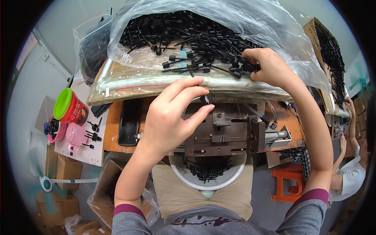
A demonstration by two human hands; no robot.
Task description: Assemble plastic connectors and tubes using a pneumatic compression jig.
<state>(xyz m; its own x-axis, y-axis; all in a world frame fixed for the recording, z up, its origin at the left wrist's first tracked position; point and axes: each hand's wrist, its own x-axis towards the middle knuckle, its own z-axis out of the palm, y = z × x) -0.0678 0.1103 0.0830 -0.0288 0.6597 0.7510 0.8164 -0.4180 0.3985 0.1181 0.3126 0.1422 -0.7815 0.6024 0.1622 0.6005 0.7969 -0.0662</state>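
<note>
My left hand (166,113) is above the metal fixture (199,141), thumb and fingers pinching a black plastic piece (205,100) with a thin stem pointing up and away. My right hand (272,68) reaches to the right front of a heap of similar black stemmed pieces (188,31). Its curled fingers close round a small cluster of black pieces (249,66); how many they grip is hidden. The heap lies on clear plastic sheeting (129,84) over a padded-edged tray behind the fixture.
Below the fixture, a white basket (178,178) holds black pieces at my lap. A phone (128,123), pink cup (76,135) and red tub (74,109) stand left. An air cylinder (276,135) sits right of the fixture, beyond it an orange stool (288,182) and a co-worker (348,176).
</note>
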